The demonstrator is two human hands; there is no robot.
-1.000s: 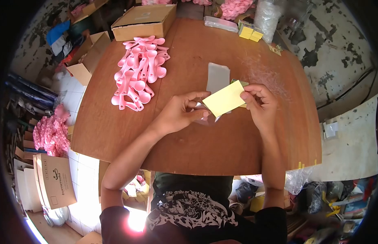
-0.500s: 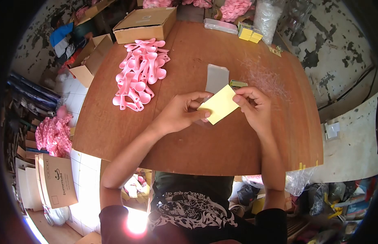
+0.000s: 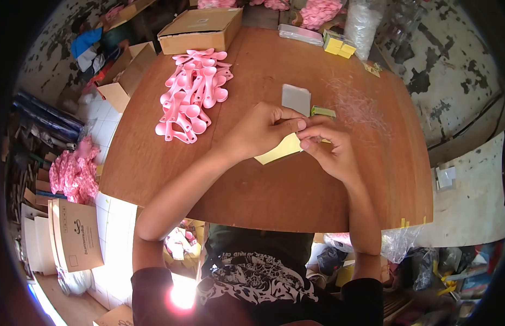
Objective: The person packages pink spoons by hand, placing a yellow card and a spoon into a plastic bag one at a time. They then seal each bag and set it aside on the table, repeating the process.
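Both hands meet over the middle of the brown table (image 3: 252, 201). My left hand (image 3: 258, 133) has its thumb and fingers pinched at the upper edge of a yellow card (image 3: 279, 150), which hangs partly under that hand. My right hand (image 3: 329, 146) is pinched at the card's upper right corner, its fingertips close to my left thumb. Just beyond the hands lie a stack of clear or whitish sleeves (image 3: 296, 99) and a small green-and-yellow stack (image 3: 322, 111). A scatter of thin clear strips (image 3: 361, 108) lies to the right.
A heap of pink spoons (image 3: 193, 98) is on the table's left side, with a closed cardboard box (image 3: 201, 30) behind it. Yellow packs (image 3: 338, 44) and a clear plastic pack (image 3: 300, 34) lie at the back. A person in blue (image 3: 88, 49) is at the far left.
My left hand has moved right and up across the card, towards my right hand. The card sits lower and is more covered by the fingers. The view has shifted slightly.
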